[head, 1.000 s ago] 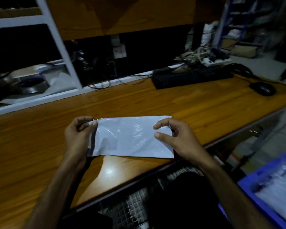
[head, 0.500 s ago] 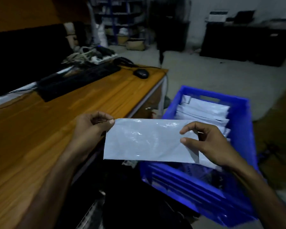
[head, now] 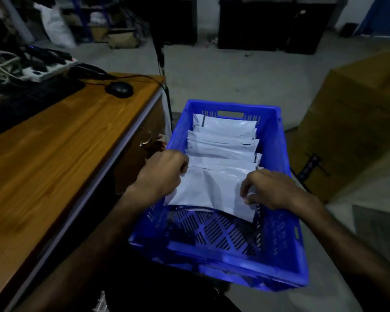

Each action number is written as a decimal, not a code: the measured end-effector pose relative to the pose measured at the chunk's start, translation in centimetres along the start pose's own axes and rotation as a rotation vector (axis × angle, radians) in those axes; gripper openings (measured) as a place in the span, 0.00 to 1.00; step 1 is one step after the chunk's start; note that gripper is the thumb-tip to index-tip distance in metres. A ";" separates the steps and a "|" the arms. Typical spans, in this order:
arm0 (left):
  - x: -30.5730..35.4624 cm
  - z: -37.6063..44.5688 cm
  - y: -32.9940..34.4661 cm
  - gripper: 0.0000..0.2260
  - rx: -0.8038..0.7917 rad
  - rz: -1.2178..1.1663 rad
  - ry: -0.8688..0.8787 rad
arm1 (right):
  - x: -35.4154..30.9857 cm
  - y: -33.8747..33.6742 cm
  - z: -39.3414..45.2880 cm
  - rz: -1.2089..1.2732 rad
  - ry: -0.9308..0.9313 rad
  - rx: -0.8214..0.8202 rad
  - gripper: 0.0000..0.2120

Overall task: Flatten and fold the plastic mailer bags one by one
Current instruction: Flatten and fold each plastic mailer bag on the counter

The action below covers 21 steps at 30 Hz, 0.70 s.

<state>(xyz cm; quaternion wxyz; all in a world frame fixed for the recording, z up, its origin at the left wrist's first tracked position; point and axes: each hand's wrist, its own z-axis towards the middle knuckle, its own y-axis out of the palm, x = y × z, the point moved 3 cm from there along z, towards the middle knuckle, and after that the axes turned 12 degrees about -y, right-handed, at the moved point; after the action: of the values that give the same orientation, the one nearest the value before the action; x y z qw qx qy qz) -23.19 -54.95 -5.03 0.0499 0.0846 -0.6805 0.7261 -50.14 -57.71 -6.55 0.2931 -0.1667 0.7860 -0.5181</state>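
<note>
Two hands lower a folded mailer [head: 208, 188] into the blue crate [head: 277, 140], the left hand [head: 164, 172] and right hand [head: 268, 189] each pinching an end; it should land flat and square against the stacked mailers [head: 223, 140] behind.

Crate [head: 279, 140] walls hem the sides — near floor seemingly open, top clear.

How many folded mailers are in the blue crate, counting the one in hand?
About 6 show: five overlapping in a row toward the crate's far end, plus one mailer held by the left hand and right hand. Overlap may hide more.
</note>
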 end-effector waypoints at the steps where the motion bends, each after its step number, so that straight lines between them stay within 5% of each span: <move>1: 0.8 0.2 0.3 0.07 0.015 0.127 0.050 | -0.1 -0.1 0.4 -0.061 0.005 -0.052 0.12; 4: 2.9 0.6 1.8 0.07 -0.015 0.469 0.182 | -0.1 0.2 2.1 -0.147 0.007 -0.149 0.15; 8: 3.5 1.1 3.8 0.09 -0.060 0.627 0.203 | 0.5 0.9 3.7 -0.195 0.064 -0.265 0.18; 17: 3.7 -1.5 6.9 0.03 -0.030 0.585 0.227 | 0.2 2.3 4.1 -0.323 0.076 -0.342 0.33; 19: 3.5 -2.2 7.5 0.11 -0.032 0.453 0.243 | -0.3 2.5 3.7 -0.347 0.080 -0.336 0.34; 21: 2.9 -2.5 8.4 0.25 -0.231 0.304 0.161 | -1.3 2.7 3.2 -0.375 0.066 -0.312 0.35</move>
<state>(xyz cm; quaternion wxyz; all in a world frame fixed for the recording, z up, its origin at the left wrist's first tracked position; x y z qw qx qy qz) -27.77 -53.15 -12.85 0.0035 -0.0834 -0.7579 0.6470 -47.01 -58.13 -9.54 0.1367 -0.3358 0.8210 -0.4411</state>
